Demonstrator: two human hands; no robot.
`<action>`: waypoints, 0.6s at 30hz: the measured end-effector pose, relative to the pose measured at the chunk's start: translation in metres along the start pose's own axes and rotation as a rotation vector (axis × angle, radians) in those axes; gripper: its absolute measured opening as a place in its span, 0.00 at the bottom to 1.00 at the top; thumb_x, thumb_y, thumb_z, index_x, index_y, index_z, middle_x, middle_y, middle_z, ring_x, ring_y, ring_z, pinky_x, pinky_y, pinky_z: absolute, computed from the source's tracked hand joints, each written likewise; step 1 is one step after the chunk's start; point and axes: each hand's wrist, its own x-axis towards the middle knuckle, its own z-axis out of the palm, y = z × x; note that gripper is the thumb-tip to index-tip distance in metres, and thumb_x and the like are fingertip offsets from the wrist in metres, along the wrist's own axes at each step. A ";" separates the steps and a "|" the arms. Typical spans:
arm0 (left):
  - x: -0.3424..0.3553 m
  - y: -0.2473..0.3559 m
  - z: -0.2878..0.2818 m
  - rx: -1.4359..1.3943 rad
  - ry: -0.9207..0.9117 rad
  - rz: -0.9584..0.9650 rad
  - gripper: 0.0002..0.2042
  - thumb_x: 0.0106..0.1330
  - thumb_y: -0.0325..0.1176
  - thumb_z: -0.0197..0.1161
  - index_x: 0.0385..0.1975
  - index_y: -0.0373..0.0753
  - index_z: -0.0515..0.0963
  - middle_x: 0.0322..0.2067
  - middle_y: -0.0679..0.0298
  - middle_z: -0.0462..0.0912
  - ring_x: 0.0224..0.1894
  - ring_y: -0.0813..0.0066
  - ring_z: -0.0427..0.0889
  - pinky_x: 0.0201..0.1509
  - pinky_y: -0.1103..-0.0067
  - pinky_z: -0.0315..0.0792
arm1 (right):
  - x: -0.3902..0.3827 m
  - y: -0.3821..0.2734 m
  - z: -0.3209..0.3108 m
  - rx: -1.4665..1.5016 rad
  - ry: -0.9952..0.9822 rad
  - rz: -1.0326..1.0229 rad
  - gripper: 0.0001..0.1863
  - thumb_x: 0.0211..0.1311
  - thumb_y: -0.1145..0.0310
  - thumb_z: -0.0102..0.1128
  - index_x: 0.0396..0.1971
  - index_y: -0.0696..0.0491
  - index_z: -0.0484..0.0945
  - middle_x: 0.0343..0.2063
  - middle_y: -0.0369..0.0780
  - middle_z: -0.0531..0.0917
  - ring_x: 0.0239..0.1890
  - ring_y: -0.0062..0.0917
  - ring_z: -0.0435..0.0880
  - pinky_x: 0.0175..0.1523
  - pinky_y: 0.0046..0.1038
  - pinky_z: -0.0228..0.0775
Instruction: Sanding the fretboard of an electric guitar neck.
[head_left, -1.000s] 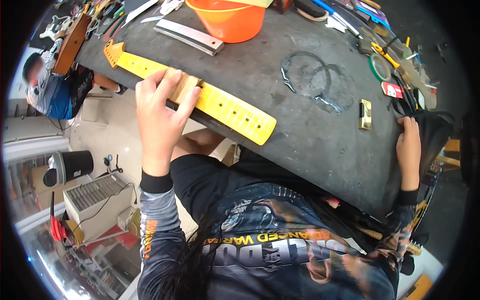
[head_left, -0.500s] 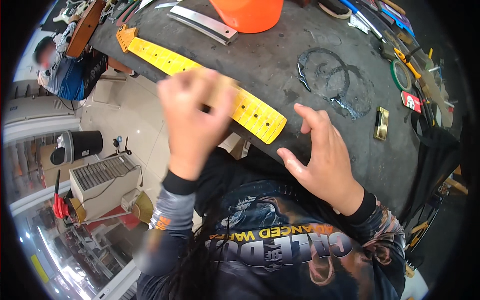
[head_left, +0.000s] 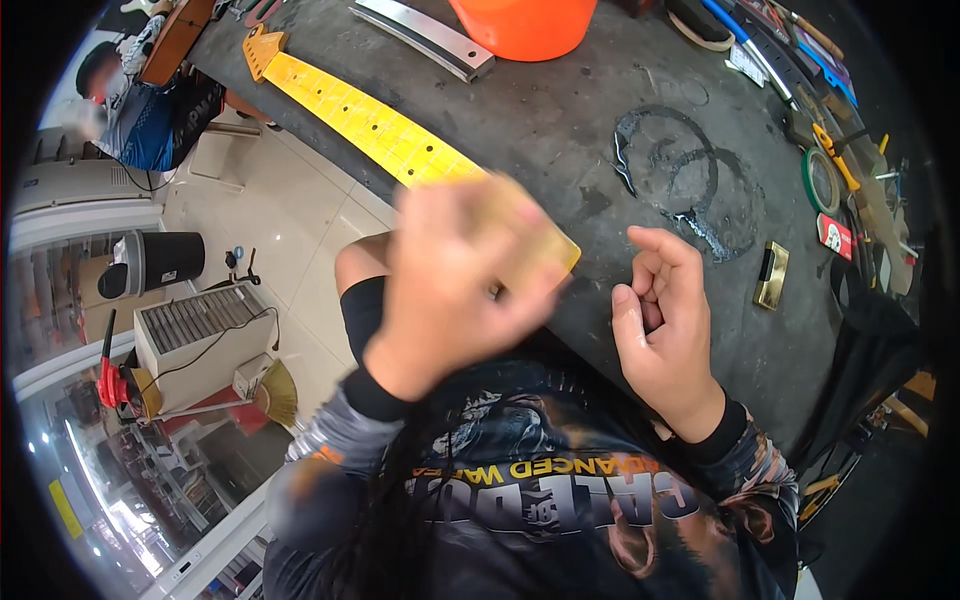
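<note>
A yellow guitar neck (head_left: 355, 112) with dark dot inlays and an orange-brown headstock (head_left: 263, 52) lies slantwise along the table's near edge. My left hand (head_left: 460, 285) is over its near right end, the fingers curled and smeared by motion. A pale tan piece shows blurred beneath those fingers; its kind is unclear. The hand hides much of that end of the fretboard. To its right, my right hand (head_left: 670, 330) hovers by the table edge, loosely curled, thumb apart from the fingers, holding nothing visible.
On the dark table (head_left: 560, 130) are a metal bar (head_left: 425, 38), an orange bucket (head_left: 525, 25), wet ring marks (head_left: 690, 150) and a small brass-coloured block (head_left: 770, 277). Green tape (head_left: 808, 182) and assorted tools line the right side. Another person (head_left: 150, 110) sits at far left.
My left hand has moved right and nearer along the neck, uncovering its middle and covering its end. My right hand has shifted slightly right, its fingers curling in. The view has shifted slightly.
</note>
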 end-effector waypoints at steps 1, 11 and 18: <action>0.008 -0.023 -0.008 0.164 0.081 -0.008 0.23 0.56 0.37 0.85 0.52 0.41 0.90 0.51 0.51 0.84 0.54 0.50 0.82 0.58 0.61 0.79 | 0.000 -0.001 0.000 0.019 0.000 -0.001 0.30 0.70 0.86 0.63 0.71 0.56 0.73 0.39 0.37 0.74 0.35 0.19 0.74 0.38 0.25 0.71; 0.012 -0.045 -0.008 0.115 0.180 -0.038 0.20 0.60 0.33 0.84 0.52 0.40 0.90 0.50 0.51 0.85 0.53 0.51 0.81 0.57 0.60 0.78 | -0.001 0.006 0.003 0.094 0.028 -0.001 0.32 0.72 0.87 0.62 0.73 0.55 0.71 0.39 0.35 0.73 0.29 0.12 0.68 0.34 0.20 0.64; -0.003 0.008 0.003 -0.114 -0.005 0.099 0.21 0.57 0.36 0.84 0.51 0.41 0.90 0.53 0.51 0.85 0.53 0.50 0.80 0.57 0.59 0.77 | 0.002 0.007 0.005 0.111 0.026 0.000 0.32 0.72 0.87 0.62 0.73 0.54 0.71 0.39 0.34 0.73 0.30 0.12 0.68 0.34 0.20 0.64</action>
